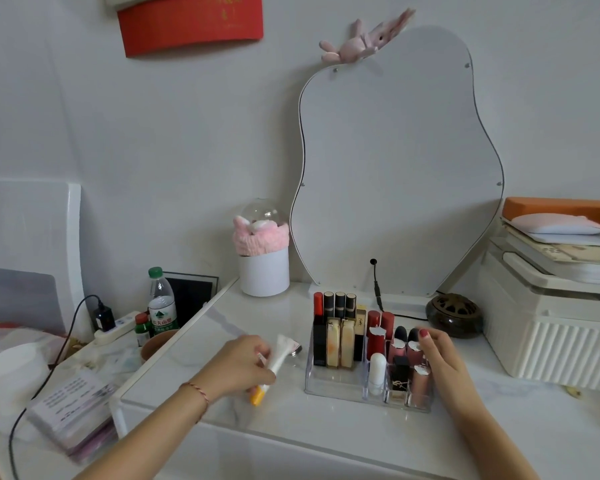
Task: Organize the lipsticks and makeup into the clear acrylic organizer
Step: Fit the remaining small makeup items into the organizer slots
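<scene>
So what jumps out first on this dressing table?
The wavy mirror against the wall, a pink plush rabbit on its top edge. Below it, the clear organizer packed with lipsticks; the right hand rests on them while the left hand grips a white tube.

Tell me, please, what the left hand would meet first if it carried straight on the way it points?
Probably the clear organizer: the left hand, holding a white tube, points right toward its near left wall, though depth is hard to judge.
</scene>
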